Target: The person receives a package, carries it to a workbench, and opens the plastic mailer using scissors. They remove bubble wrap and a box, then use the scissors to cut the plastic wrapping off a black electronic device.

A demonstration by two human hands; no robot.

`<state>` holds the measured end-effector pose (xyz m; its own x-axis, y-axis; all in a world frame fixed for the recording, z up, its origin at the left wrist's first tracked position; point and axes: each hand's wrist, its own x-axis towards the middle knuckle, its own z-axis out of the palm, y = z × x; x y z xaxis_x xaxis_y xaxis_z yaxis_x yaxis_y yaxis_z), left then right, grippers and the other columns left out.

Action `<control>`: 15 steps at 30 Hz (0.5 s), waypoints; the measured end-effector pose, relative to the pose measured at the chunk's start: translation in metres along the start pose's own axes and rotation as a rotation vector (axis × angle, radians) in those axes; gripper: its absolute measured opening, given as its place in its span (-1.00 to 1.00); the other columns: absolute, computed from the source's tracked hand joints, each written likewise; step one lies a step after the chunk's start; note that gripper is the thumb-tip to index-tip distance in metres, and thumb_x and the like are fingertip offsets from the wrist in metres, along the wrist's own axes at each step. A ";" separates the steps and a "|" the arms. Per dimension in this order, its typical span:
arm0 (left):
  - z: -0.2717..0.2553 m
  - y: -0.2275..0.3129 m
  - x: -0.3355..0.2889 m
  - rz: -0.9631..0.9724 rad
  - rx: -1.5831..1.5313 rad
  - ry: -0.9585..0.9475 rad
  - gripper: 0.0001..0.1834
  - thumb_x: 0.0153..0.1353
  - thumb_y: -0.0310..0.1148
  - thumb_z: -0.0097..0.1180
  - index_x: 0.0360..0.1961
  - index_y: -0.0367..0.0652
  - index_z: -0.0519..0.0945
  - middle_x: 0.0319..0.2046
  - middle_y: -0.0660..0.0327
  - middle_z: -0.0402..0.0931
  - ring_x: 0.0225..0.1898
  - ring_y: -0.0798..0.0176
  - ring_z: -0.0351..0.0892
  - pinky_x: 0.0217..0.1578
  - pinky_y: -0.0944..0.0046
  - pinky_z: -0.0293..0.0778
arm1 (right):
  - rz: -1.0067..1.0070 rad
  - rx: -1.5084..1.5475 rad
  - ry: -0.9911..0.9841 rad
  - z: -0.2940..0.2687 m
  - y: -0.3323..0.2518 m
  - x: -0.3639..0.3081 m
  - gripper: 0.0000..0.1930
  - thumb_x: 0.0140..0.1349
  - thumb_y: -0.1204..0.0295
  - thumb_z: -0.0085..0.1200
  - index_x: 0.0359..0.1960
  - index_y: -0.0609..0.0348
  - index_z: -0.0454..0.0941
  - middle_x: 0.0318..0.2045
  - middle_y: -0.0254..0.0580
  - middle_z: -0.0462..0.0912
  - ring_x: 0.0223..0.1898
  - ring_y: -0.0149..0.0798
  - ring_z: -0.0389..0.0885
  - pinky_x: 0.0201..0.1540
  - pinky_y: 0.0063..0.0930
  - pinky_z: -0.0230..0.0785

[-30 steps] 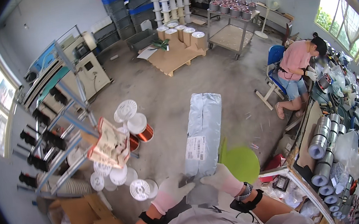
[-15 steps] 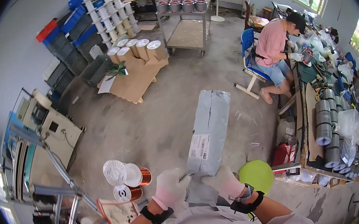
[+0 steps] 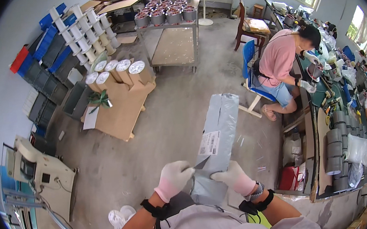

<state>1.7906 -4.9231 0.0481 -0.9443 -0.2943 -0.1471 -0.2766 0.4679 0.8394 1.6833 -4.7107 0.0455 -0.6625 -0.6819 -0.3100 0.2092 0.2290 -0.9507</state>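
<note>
A long grey plastic mailing bag (image 3: 219, 121) with a white label stretches away in front of my body. My left hand (image 3: 175, 178), in a white and pink glove, pinches the bag's left edge near its close end. Beside those fingertips a dark, pointed gap or flap shows in the plastic. On the opposite edge, my right hand (image 3: 234, 178), gloved alike, grips the bag with fingers closed. What lies inside the bag is hidden. Both wrists wear black straps.
A co-worker (image 3: 279, 65) sits at the right on a blue chair (image 3: 248, 57), handling a wound part at a cluttered workbench (image 3: 329, 120). Ahead stand a cart (image 3: 171, 48) of wound parts and a low cardboard-topped platform (image 3: 124, 107). A beige machine (image 3: 43, 171) is at the left.
My view has shifted, and the copper wire spools at lower left are no longer in sight. A dark pointed opening or flap now shows by my left fingers. The co-worker's hands have moved apart.
</note>
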 end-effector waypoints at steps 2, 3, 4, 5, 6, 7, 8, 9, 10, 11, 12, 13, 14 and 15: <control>-0.016 -0.012 0.062 -0.157 -0.289 -0.199 -0.74 0.29 -0.35 0.17 -0.40 -0.39 0.63 -0.58 0.25 0.51 -0.50 0.38 0.50 -0.44 0.25 0.40 | 0.124 0.038 -0.039 -0.020 -0.022 0.055 -0.61 0.14 0.39 0.29 -0.04 0.42 0.67 -0.22 -0.20 0.76 -0.22 -0.30 0.70 -0.06 -0.39 0.54; -0.023 -0.014 0.087 -0.151 -0.289 -0.214 -0.74 0.29 -0.35 0.17 -0.40 -0.39 0.63 -0.58 0.25 0.51 -0.50 0.38 0.50 -0.44 0.25 0.40 | 0.248 0.077 -0.086 -0.029 -0.028 0.084 -0.62 0.16 0.38 0.30 -0.06 0.42 0.69 -0.23 -0.23 0.75 -0.23 -0.33 0.69 -0.08 -0.41 0.54; -0.030 -0.010 0.117 -0.171 -0.298 -0.242 -0.72 0.32 -0.32 0.16 -0.38 -0.39 0.64 -0.56 0.30 0.52 -0.48 0.41 0.50 -0.44 0.26 0.41 | 0.253 0.105 -0.058 -0.038 -0.029 0.113 -0.63 0.17 0.37 0.31 -0.07 0.42 0.69 -0.24 -0.22 0.75 -0.25 -0.38 0.68 -0.12 -0.44 0.53; -0.036 -0.008 0.148 -0.192 -0.306 -0.271 -0.69 0.34 -0.29 0.15 -0.36 -0.40 0.64 -0.54 0.34 0.53 -0.47 0.44 0.49 -0.44 0.28 0.41 | 0.249 0.107 -0.032 -0.045 -0.032 0.138 -0.63 0.17 0.37 0.31 -0.07 0.42 0.69 -0.24 -0.22 0.75 -0.25 -0.38 0.68 -0.12 -0.44 0.53; -0.041 -0.018 0.176 -0.133 -0.211 -0.287 -0.67 0.31 -0.24 0.19 -0.34 -0.38 0.65 -0.53 0.29 0.56 -0.45 0.43 0.50 -0.41 0.28 0.44 | 0.235 0.139 -0.009 -0.052 -0.036 0.163 -0.63 0.18 0.37 0.29 -0.04 0.39 0.69 -0.22 -0.24 0.74 -0.23 -0.40 0.66 -0.09 -0.46 0.51; -0.048 -0.020 0.202 -0.117 -0.208 -0.314 -0.67 0.31 -0.24 0.19 -0.34 -0.38 0.65 -0.53 0.29 0.56 -0.45 0.43 0.50 -0.41 0.28 0.44 | 0.223 0.176 0.017 -0.058 -0.040 0.186 -0.63 0.19 0.37 0.27 -0.02 0.36 0.68 -0.21 -0.27 0.74 -0.20 -0.43 0.64 -0.05 -0.47 0.49; -0.056 -0.017 0.225 -0.095 -0.095 -0.345 -0.56 0.28 -0.08 0.22 -0.26 -0.35 0.67 -0.46 0.12 0.62 -0.35 0.24 0.61 -0.30 0.20 0.49 | 0.222 0.183 0.049 -0.065 -0.040 0.210 -0.63 0.19 0.37 0.27 -0.02 0.36 0.68 -0.21 -0.27 0.74 -0.20 -0.43 0.64 -0.05 -0.47 0.49; -0.065 -0.002 0.252 -0.067 0.014 -0.371 -0.44 0.26 0.09 0.25 -0.18 -0.32 0.69 -0.39 -0.05 0.67 -0.25 0.06 0.71 -0.19 0.13 0.55 | 0.230 0.179 0.076 -0.078 -0.042 0.233 -0.62 0.18 0.37 0.29 -0.01 0.36 0.68 -0.20 -0.27 0.74 -0.19 -0.42 0.64 -0.04 -0.47 0.49; -0.076 0.018 0.278 -0.022 0.154 -0.477 -0.41 0.22 0.13 0.25 -0.13 -0.28 0.69 -0.26 -0.13 0.70 -0.11 -0.09 0.73 -0.10 0.07 0.56 | 0.239 0.176 0.106 -0.093 -0.048 0.254 -0.61 0.18 0.37 0.30 -0.01 0.35 0.68 -0.20 -0.27 0.74 -0.19 -0.41 0.65 -0.03 -0.46 0.49; -0.084 0.028 0.301 -0.027 0.163 -0.563 -0.48 0.25 0.07 0.23 -0.14 -0.25 0.69 -0.28 -0.09 0.69 -0.21 -0.03 0.71 -0.12 0.10 0.55 | 0.239 0.182 0.121 -0.102 -0.060 0.272 -0.61 0.18 0.37 0.30 -0.01 0.35 0.68 -0.20 -0.27 0.74 -0.19 -0.41 0.65 -0.03 -0.46 0.49; -0.082 0.020 0.330 0.018 0.036 -0.591 -0.58 0.30 -0.06 0.21 -0.23 -0.29 0.66 -0.43 0.08 0.59 -0.34 0.19 0.59 -0.27 0.20 0.48 | 0.270 0.158 0.169 -0.112 -0.073 0.289 -0.61 0.18 0.36 0.31 0.00 0.34 0.68 -0.20 -0.27 0.74 -0.19 -0.41 0.65 -0.03 -0.46 0.49; -0.082 0.010 0.359 0.064 -0.084 -0.624 -0.66 0.35 -0.19 0.19 -0.33 -0.33 0.63 -0.57 0.24 0.50 -0.48 0.40 0.47 -0.42 0.30 0.41 | 0.297 0.141 0.221 -0.119 -0.088 0.303 -0.61 0.18 0.35 0.31 0.00 0.34 0.68 -0.19 -0.27 0.74 -0.18 -0.41 0.65 -0.02 -0.46 0.49; -0.084 0.012 0.389 0.078 -0.071 -0.649 -0.66 0.35 -0.19 0.19 -0.33 -0.33 0.63 -0.57 0.24 0.50 -0.48 0.40 0.47 -0.42 0.30 0.41 | 0.214 0.138 0.217 -0.129 -0.100 0.317 -0.60 0.19 0.34 0.31 0.02 0.32 0.67 -0.19 -0.25 0.74 -0.17 -0.38 0.66 -0.05 -0.44 0.51; -0.086 0.016 0.419 -0.040 -0.234 -0.702 -0.67 0.38 -0.20 0.16 -0.35 -0.31 0.63 -0.55 0.30 0.49 -0.48 0.44 0.45 -0.42 0.33 0.39 | 0.210 0.155 0.244 -0.143 -0.102 0.338 -0.60 0.19 0.34 0.31 0.02 0.32 0.67 -0.19 -0.25 0.74 -0.17 -0.38 0.66 -0.05 -0.44 0.51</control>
<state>1.4061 -5.1108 0.0447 -0.8477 0.3318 -0.4139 -0.3419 0.2548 0.9045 1.3350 -4.8653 0.0392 -0.7417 -0.4413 -0.5051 0.4532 0.2255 -0.8624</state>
